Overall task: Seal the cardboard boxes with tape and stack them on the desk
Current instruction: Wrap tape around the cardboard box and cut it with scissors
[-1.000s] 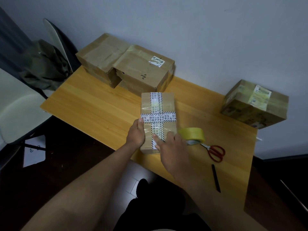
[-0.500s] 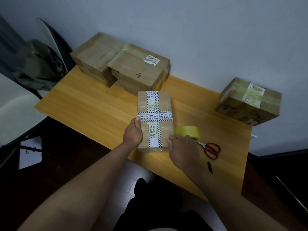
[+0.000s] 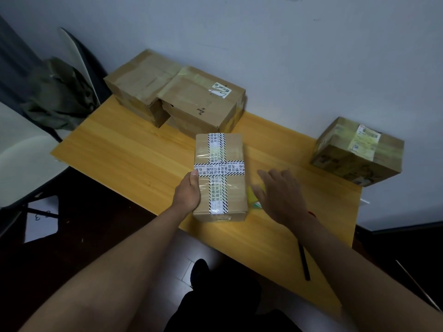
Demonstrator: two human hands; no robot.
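A small cardboard box (image 3: 230, 149) with crossed black-and-white printed tape lies near the front edge of the wooden desk (image 3: 134, 149). My left hand (image 3: 188, 194) grips its left side, thumb on top. My right hand (image 3: 280, 195) hovers just right of the box, fingers spread and holding nothing, above the yellow tape roll (image 3: 253, 196), which it mostly hides. Two larger taped boxes (image 3: 177, 97) sit side by side at the back against the wall. Another taped box (image 3: 357, 152) stands at the right rear.
A black pen (image 3: 304, 264) lies on the desk near the front right edge. The scissors are hidden behind my right hand. A white chair (image 3: 21, 159) with a green garment (image 3: 57, 99) stands left of the desk. The wall runs behind the boxes.
My right hand left the box's front right corner and moved right, over the tape roll, its fingers opening. The left hand kept its grip on the box.
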